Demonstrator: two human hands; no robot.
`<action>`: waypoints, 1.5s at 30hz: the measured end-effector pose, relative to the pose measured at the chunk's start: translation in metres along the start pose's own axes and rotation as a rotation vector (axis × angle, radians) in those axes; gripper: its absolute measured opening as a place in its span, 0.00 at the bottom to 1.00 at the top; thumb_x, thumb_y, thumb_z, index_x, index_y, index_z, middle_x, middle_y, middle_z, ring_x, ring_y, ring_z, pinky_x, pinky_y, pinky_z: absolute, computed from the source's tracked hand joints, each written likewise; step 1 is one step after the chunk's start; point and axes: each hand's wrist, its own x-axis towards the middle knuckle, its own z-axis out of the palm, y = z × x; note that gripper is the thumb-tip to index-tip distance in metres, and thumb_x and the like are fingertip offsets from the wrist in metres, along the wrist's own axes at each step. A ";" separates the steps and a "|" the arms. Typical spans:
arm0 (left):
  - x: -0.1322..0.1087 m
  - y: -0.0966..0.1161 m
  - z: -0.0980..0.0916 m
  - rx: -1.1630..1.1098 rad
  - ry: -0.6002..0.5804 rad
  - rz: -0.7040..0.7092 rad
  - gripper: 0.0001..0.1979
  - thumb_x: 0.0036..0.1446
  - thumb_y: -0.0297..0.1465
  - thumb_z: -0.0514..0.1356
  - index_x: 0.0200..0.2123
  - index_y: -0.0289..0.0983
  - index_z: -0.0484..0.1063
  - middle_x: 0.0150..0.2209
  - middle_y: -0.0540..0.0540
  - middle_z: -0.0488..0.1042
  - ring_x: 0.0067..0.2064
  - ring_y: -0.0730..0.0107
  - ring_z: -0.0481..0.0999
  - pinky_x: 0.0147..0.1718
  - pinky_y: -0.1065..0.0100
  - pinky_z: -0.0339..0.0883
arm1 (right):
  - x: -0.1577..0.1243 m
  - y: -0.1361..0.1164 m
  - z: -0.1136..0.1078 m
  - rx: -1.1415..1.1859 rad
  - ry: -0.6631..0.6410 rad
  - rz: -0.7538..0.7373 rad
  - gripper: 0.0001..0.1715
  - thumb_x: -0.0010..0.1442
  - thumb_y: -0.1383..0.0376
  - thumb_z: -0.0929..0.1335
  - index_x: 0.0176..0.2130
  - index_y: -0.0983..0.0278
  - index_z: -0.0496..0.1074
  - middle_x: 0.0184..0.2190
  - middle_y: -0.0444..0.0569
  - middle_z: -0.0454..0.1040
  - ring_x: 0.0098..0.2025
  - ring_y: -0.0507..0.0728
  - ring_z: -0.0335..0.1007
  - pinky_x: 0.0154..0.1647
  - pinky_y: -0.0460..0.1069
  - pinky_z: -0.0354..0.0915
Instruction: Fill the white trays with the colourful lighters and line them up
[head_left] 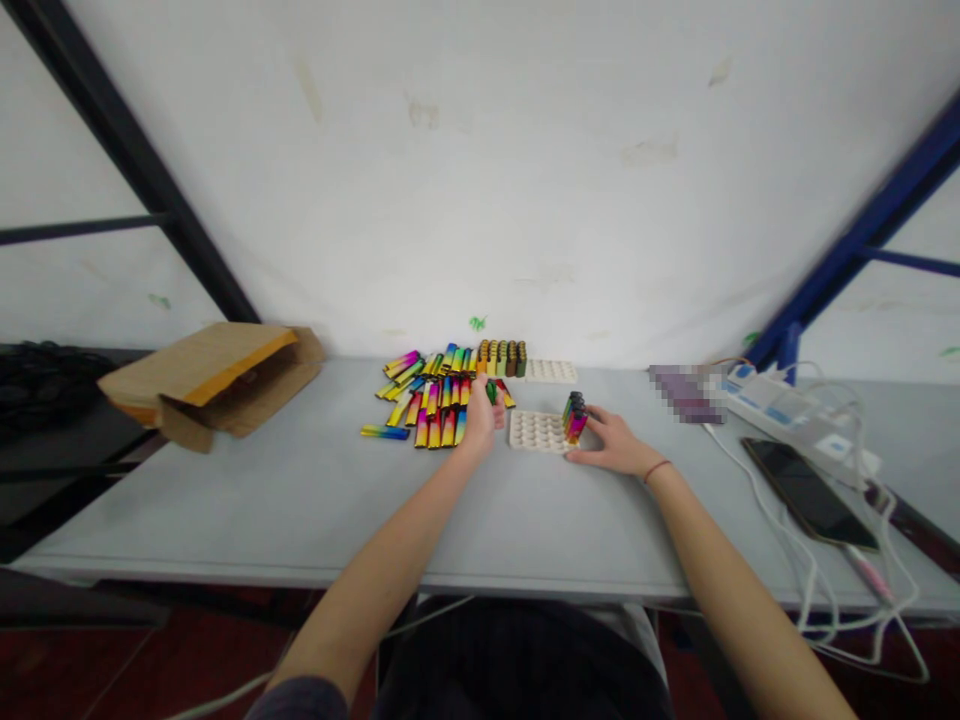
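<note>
A pile of rainbow-coloured lighters (431,400) lies on the grey table (300,500). My left hand (481,415) rests at the pile's right edge, fingers closed round a lighter with a green end. A white tray with round holes (534,431) lies just right of it. Several lighters (574,414) stand upright at the tray's right end. My right hand (616,443) lies beside that end, fingers touching the tray edge and the standing lighters. A row of upright brown and green lighters (501,357) stands behind the pile, with a second white tray (551,371) next to it.
An open cardboard box (210,385) lies on its side at the far left. At the right are a power strip (780,408), white cables (832,590) and a dark phone (808,492). A white wall rises behind the table. Dark and blue frame bars stand at both sides.
</note>
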 end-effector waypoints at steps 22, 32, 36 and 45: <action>-0.013 -0.047 0.002 0.754 -0.525 0.575 0.15 0.65 0.45 0.61 0.43 0.39 0.73 0.38 0.45 0.77 0.43 0.62 0.77 0.47 0.61 0.73 | 0.000 0.000 0.000 0.037 0.005 -0.015 0.56 0.53 0.34 0.73 0.66 0.66 0.70 0.69 0.68 0.63 0.70 0.76 0.61 0.71 0.67 0.56; -0.017 -0.055 0.005 0.963 -0.594 0.700 0.12 0.66 0.36 0.63 0.49 0.39 0.80 0.46 0.42 0.81 0.47 0.60 0.78 0.54 0.59 0.71 | 0.000 -0.005 -0.001 0.044 -0.005 0.006 0.55 0.52 0.35 0.74 0.66 0.63 0.70 0.70 0.66 0.62 0.71 0.77 0.59 0.72 0.68 0.55; -0.016 -0.055 0.007 1.025 -0.564 0.707 0.11 0.65 0.35 0.64 0.48 0.39 0.80 0.46 0.43 0.82 0.48 0.60 0.80 0.54 0.60 0.71 | 0.000 -0.007 -0.003 0.040 -0.019 0.014 0.55 0.52 0.35 0.74 0.66 0.64 0.70 0.71 0.67 0.61 0.71 0.77 0.59 0.72 0.68 0.55; -0.017 -0.057 0.013 1.107 -0.447 0.707 0.18 0.62 0.35 0.68 0.54 0.41 0.73 0.43 0.47 0.84 0.44 0.62 0.83 0.50 0.60 0.74 | 0.001 -0.001 0.001 0.032 -0.011 -0.014 0.53 0.54 0.35 0.73 0.67 0.60 0.69 0.70 0.65 0.63 0.70 0.76 0.60 0.70 0.70 0.56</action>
